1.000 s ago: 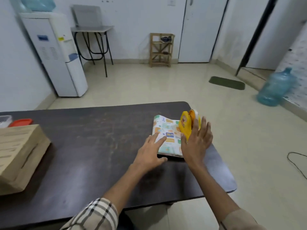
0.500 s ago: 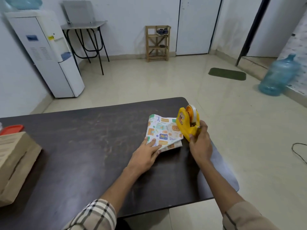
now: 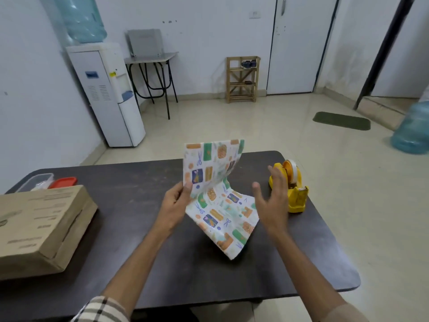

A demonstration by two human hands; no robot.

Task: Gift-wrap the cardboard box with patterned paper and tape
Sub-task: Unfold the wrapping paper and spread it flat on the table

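Left grip (image 3: 173, 206) is pinching the patterned paper (image 3: 218, 205) by its left edge. It's holding the upper half upright while the lower half is trailing down toward the near side of the desk (image 3: 130, 182). Right grip (image 3: 272, 201) is hovering released, fingers spread, grasping nothing, just right of the sheet, with the tape dispenser (image 3: 293, 189) close behind it. The cardboard box (image 3: 44, 219) is sitting well apart at the desk's left end, so the left grip is the nearer one. That sheet probably needs spreading flat before the box comes across.
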